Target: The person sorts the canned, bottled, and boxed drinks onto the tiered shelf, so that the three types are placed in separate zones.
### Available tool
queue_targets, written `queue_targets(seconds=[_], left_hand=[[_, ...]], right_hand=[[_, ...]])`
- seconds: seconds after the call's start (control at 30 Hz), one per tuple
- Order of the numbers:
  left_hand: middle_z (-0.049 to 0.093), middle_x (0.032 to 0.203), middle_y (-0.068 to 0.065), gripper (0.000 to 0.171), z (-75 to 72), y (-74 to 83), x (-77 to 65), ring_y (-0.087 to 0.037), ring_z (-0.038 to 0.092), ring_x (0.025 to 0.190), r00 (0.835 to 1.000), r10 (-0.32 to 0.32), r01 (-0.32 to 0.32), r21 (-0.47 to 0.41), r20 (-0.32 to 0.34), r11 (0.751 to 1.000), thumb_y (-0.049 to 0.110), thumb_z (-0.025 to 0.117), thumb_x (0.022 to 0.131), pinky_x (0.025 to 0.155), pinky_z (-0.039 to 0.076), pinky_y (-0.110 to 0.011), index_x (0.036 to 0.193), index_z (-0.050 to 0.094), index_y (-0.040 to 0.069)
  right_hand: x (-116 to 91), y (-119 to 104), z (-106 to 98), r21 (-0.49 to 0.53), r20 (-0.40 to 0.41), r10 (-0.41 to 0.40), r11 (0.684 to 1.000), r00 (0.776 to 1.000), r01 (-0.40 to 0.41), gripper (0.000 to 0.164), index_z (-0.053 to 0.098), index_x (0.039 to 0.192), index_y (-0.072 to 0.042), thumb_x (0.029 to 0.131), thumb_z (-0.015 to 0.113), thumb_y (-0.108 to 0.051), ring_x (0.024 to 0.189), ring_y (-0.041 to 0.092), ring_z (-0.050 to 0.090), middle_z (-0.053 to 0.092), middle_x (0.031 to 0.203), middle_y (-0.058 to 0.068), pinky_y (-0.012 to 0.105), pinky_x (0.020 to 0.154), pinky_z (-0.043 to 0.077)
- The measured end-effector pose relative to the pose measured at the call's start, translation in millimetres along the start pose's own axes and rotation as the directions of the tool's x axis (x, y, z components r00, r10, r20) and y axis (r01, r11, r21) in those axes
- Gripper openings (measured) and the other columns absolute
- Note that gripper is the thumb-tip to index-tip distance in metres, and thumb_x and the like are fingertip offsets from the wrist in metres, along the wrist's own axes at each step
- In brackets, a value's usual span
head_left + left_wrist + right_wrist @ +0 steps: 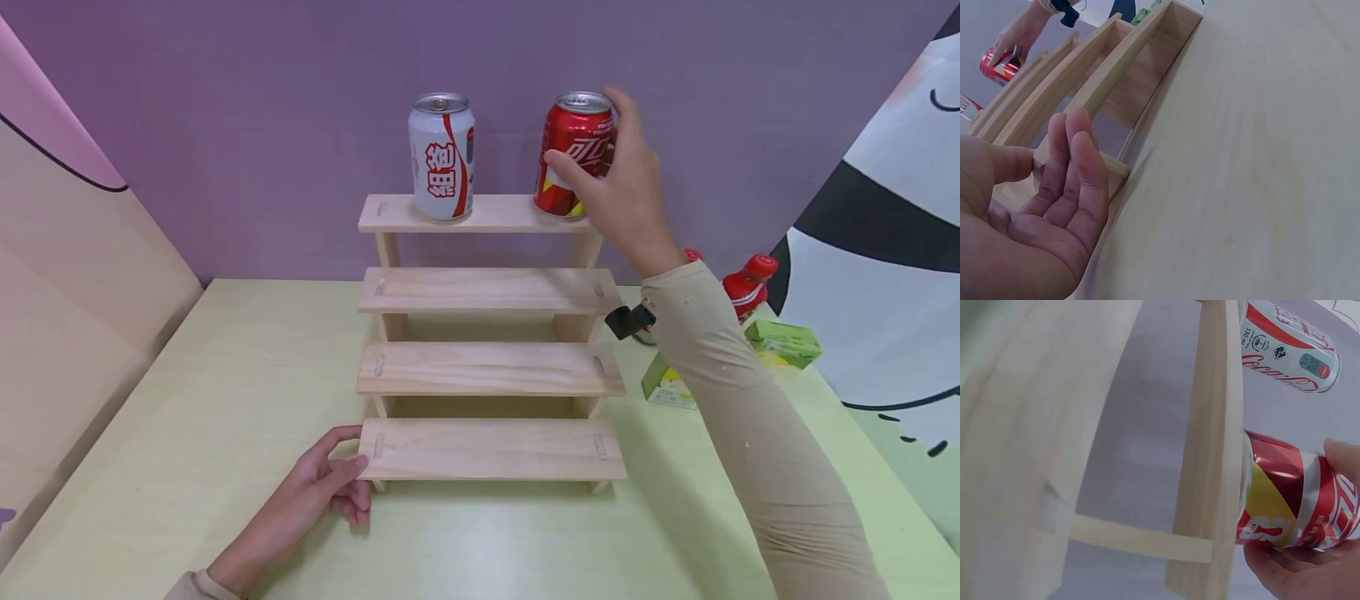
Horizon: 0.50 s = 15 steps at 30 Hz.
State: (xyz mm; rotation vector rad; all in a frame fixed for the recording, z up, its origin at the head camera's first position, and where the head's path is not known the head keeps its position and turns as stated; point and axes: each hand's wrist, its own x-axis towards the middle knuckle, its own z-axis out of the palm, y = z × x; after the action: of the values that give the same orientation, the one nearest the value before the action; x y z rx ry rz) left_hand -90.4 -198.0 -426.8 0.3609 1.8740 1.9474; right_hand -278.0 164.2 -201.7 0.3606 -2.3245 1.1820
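A wooden four-step display rack (491, 367) stands on the table. My right hand (628, 192) grips a red soda can (561, 132) at the right end of the top step, thumb across its front and fingers round the far side. In the right wrist view the base of this can (1272, 487) is right at the step's surface. Left of it on the same step stands a white Coca-Cola can (435, 167), upright. Down at the bottom step, my left hand (326, 479) holds the left end between thumb and fingers, as the left wrist view also shows.
Right of the rack, partly behind my right forearm, are green drink cartons (783, 342) and red-capped bottles (746, 283). A purple wall (300, 150) rises behind the table (225, 400). A small black device (630, 320) sits at my right wrist.
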Motion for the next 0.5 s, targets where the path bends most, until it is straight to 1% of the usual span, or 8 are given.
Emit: queue_targets(seconds=[0.03,0.2,0.27,0.37,0.5], left_hand=[[0.066,0.074,-0.008,0.049,0.1,-0.3,-0.3,-0.020,0.067,0.065,1.000,-0.008,0.008,-0.001,0.001,1.000,0.019,0.049,0.106,0.063,0.058,-0.030,0.144,0.025,-0.001],[0.066,0.075,-0.007,0.049,0.6,-1.8,-0.2,-0.021,0.067,0.067,0.999,-0.031,0.030,0.009,0.014,0.999,0.021,0.049,0.107,0.064,0.058,-0.031,0.145,0.025,0.001],[0.066,0.075,-0.007,0.049,0.4,-2.1,0.6,-0.021,0.067,0.067,1.000,-0.027,0.027,0.015,0.012,1.000,0.021,0.049,0.107,0.064,0.058,-0.031,0.145,0.025,0.002],[0.066,0.075,-0.007,0.048,0.0,-1.7,1.1,-0.021,0.068,0.067,1.000,-0.025,0.025,0.022,0.002,0.999,0.021,0.049,0.107,0.064,0.058,-0.031,0.145,0.026,0.003],[0.066,0.075,-0.007,0.049,-0.9,-0.5,0.5,-0.021,0.068,0.066,1.000,-0.025,0.026,0.028,-0.008,0.999,0.022,0.049,0.106,0.064,0.059,-0.032,0.145,0.027,0.002]], right_hand=[[-0.6,-0.2,-1.0,-0.011,0.012,0.007,1.000,1.000,-0.007,0.081,0.023,0.155,-0.025,0.091,0.071,-0.040,0.127,0.021,0.054,0.050,0.145,0.003,0.035,0.106,0.046],[-7.9,1.2,-8.4,0.003,0.053,0.033,0.999,0.998,-0.033,0.077,0.020,0.156,-0.025,0.095,0.064,-0.043,0.128,0.024,0.051,0.048,0.147,0.006,0.036,0.107,0.045],[-12.2,2.2,-11.8,0.011,0.052,0.028,1.000,0.998,-0.029,0.075,0.020,0.156,-0.026,0.096,0.061,-0.044,0.129,0.023,0.050,0.048,0.147,0.005,0.036,0.108,0.043],[-19.5,3.4,-16.7,-0.007,0.037,0.005,1.000,0.999,-0.005,0.073,0.020,0.156,-0.026,0.096,0.059,-0.044,0.131,0.021,0.048,0.048,0.148,0.005,0.038,0.110,0.041],[-27.4,4.0,-22.6,-0.031,0.035,-0.009,0.999,0.999,0.010,0.071,0.020,0.156,-0.028,0.098,0.057,-0.044,0.132,0.026,0.048,0.046,0.150,0.006,0.043,0.111,0.041]])
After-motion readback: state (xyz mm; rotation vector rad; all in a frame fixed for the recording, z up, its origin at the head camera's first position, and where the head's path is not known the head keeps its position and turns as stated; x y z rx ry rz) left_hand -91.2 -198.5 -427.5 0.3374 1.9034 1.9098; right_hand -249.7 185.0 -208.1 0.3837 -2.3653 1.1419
